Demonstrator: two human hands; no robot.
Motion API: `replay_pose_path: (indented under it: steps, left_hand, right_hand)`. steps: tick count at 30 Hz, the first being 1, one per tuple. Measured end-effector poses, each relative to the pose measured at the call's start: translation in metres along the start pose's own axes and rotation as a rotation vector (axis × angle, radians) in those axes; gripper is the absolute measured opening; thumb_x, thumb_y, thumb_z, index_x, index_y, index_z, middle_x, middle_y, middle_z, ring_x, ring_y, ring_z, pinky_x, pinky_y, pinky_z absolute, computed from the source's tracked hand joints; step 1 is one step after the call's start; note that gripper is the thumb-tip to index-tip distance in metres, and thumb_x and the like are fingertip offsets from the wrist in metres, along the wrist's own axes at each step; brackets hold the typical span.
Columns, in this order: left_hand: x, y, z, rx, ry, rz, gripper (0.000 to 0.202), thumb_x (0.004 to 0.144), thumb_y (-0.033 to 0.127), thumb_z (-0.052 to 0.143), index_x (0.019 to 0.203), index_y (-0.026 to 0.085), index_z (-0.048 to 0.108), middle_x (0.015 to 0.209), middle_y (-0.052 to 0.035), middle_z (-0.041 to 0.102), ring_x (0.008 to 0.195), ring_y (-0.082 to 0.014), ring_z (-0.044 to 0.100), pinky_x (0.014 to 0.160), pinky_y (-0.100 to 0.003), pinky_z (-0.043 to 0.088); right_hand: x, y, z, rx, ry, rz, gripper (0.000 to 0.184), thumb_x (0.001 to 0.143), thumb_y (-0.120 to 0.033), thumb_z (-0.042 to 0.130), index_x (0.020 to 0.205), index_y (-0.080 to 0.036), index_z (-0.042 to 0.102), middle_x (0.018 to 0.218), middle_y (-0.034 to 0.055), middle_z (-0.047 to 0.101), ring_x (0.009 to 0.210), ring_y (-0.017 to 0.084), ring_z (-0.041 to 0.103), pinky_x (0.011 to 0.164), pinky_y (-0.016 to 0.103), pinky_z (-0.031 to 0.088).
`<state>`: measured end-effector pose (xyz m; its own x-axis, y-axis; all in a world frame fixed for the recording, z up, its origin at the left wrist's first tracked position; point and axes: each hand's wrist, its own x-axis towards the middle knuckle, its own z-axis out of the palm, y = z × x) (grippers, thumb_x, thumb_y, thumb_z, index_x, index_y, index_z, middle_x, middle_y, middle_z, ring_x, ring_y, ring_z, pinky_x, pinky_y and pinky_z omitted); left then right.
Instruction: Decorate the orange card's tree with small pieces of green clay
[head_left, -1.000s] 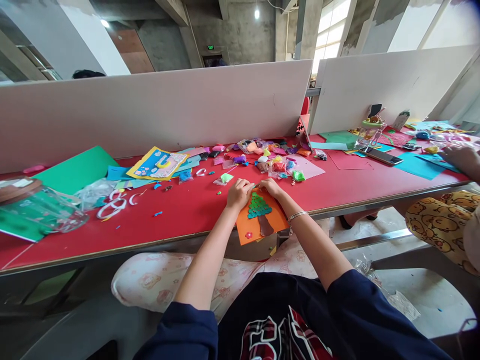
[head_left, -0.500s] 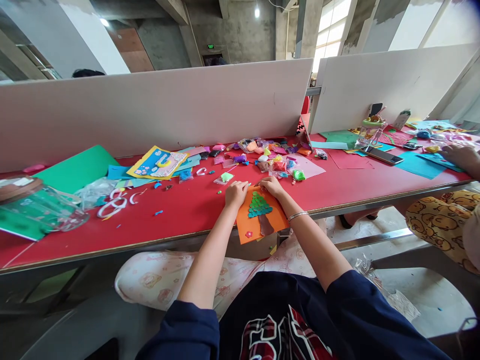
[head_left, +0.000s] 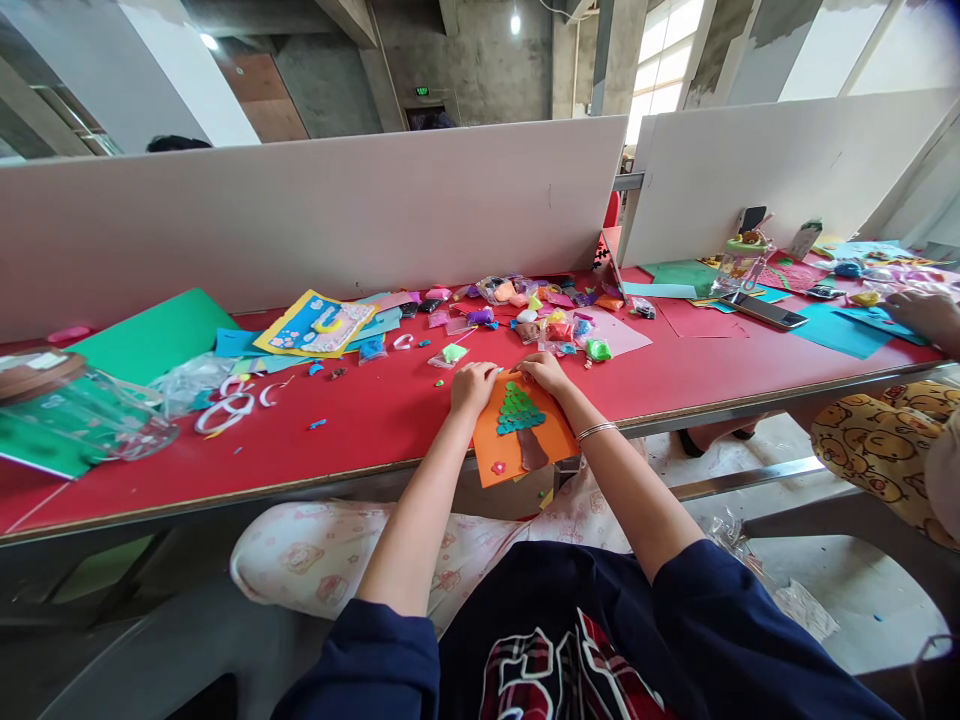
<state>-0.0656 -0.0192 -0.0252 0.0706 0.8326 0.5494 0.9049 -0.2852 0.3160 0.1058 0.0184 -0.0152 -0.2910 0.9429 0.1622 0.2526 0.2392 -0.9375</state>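
An orange card hangs over the table's front edge, tilted toward me. On it is a tree with green-to-teal clay dots for a crown and a brown trunk; a small red flower sits at the lower left. My left hand grips the card's upper left edge, fingers curled. At the top edge, my right hand has its fingers bent over the card; a bracelet circles that wrist. Just beyond my hands lie a packet of light green clay and a bright green clay lump.
Several colourful clay packets crowd the back of the red table. Leftward are white scissors, a clear jar and a green sheet. A phone and another person's hand are at right. White partitions stand behind.
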Motion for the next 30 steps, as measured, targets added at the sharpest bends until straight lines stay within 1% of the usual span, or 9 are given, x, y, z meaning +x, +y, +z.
replay_pose_path:
  steps: [7,11,15,17,21,23,26,27,30]
  left_hand:
    - [0.001,-0.001,0.001,-0.006,-0.005,0.001,0.019,0.085,0.015,0.057,0.093,0.021,0.073,0.095,-0.0056,0.075,0.088,-0.0227,0.070,0.082,-0.034,0.054]
    - [0.001,-0.003,0.003,-0.015,0.023,-0.005,0.020,0.084,0.010,0.057,0.091,0.020,0.073,0.097,-0.0063,0.075,0.092,-0.0233,0.069,0.084,-0.034,0.053]
    - [0.001,-0.005,0.006,-0.063,0.099,-0.003,0.013,0.086,0.014,0.060,0.089,0.019,0.072,0.092,-0.0066,0.075,0.088,-0.0216,0.070,0.081,-0.031,0.053]
    - [0.001,-0.006,0.007,-0.066,0.131,-0.016,0.012,0.087,0.016,0.060,0.087,0.019,0.072,0.088,-0.0065,0.075,0.084,-0.0208,0.070,0.077,-0.030,0.052]
    - [0.001,-0.008,0.008,-0.041,0.117,-0.030,0.014,0.087,0.024,0.063,0.076,0.019,0.069,0.077,-0.0055,0.073,0.072,-0.0195,0.068,0.068,-0.028,0.049]
    - [0.001,-0.009,0.008,-0.033,0.102,-0.020,0.015,0.085,0.027,0.066,0.073,0.019,0.068,0.076,-0.0051,0.073,0.070,-0.0192,0.067,0.067,-0.029,0.049]
    - [0.001,-0.010,0.009,-0.023,0.106,0.006,0.007,0.084,0.021,0.065,0.079,0.019,0.070,0.082,-0.0058,0.074,0.077,-0.0203,0.068,0.072,-0.030,0.051]
    - [0.002,-0.011,0.010,-0.020,0.110,0.016,0.008,0.084,0.017,0.063,0.082,0.019,0.071,0.085,-0.0063,0.074,0.081,-0.0209,0.069,0.075,-0.031,0.052]
    - [0.002,-0.012,0.013,-0.009,0.122,0.028,0.020,0.086,0.010,0.056,0.093,0.018,0.073,0.095,-0.0076,0.075,0.090,-0.0220,0.070,0.082,-0.033,0.054]
  right_hand:
    - [0.001,0.000,0.000,-0.001,0.010,-0.013,0.017,0.066,-0.026,0.052,0.052,-0.016,0.054,0.052,0.0007,0.053,0.055,0.012,0.046,0.057,0.025,0.039]
    - [0.000,-0.001,0.000,0.010,0.001,-0.002,0.017,0.065,-0.026,0.053,0.052,-0.017,0.054,0.050,0.0006,0.053,0.054,0.012,0.046,0.055,0.024,0.039]
    - [0.000,0.002,0.001,0.013,0.014,-0.007,0.018,0.065,-0.028,0.053,0.051,-0.017,0.054,0.048,-0.0003,0.051,0.053,0.011,0.046,0.055,0.024,0.039]
    - [0.001,0.003,0.001,0.003,0.015,-0.002,0.018,0.065,-0.028,0.053,0.051,-0.017,0.053,0.049,-0.0005,0.051,0.053,0.011,0.045,0.056,0.025,0.038]
    - [0.001,0.003,0.001,-0.020,0.016,0.007,0.019,0.064,-0.030,0.052,0.050,-0.017,0.049,0.049,-0.0009,0.049,0.053,0.011,0.044,0.055,0.026,0.036]
    - [0.002,0.003,0.001,-0.031,0.018,0.004,0.020,0.064,-0.030,0.052,0.049,-0.018,0.048,0.049,-0.0013,0.047,0.053,0.011,0.042,0.054,0.026,0.034]
    - [0.003,0.004,0.001,-0.036,0.015,-0.007,0.019,0.064,-0.030,0.053,0.050,-0.018,0.048,0.049,-0.0014,0.047,0.053,0.011,0.042,0.055,0.027,0.035]
    - [0.003,0.004,0.001,-0.035,0.015,-0.009,0.019,0.064,-0.030,0.053,0.051,-0.018,0.049,0.050,-0.0012,0.048,0.054,0.011,0.042,0.056,0.026,0.036]
    - [0.003,0.004,0.001,-0.040,0.013,-0.010,0.019,0.064,-0.031,0.053,0.051,-0.017,0.051,0.051,-0.0007,0.049,0.054,0.012,0.044,0.056,0.026,0.037]
